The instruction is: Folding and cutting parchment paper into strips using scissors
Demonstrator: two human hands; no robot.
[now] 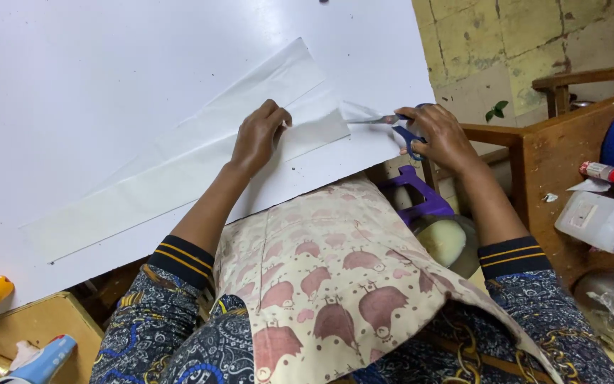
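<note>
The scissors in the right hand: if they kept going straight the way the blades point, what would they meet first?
The right hand aims the scissors leftward along the white sheet. Straight on, the blades would first run into the raised fold of that sheet at their tips, then probably the left hand pressing it down, though depth is hard to judge.

Bright, even light fills the head view, and the white table (72, 78) is nearly blown out toward eleven o'clock, its surface detail lost. Shadows are soft and short: a faint one lies under the left hand (259, 136). The centre is sharp. Toward four o'clock the plastic bottle (602, 222) looks slightly stretched by wide-angle distortion.
</note>
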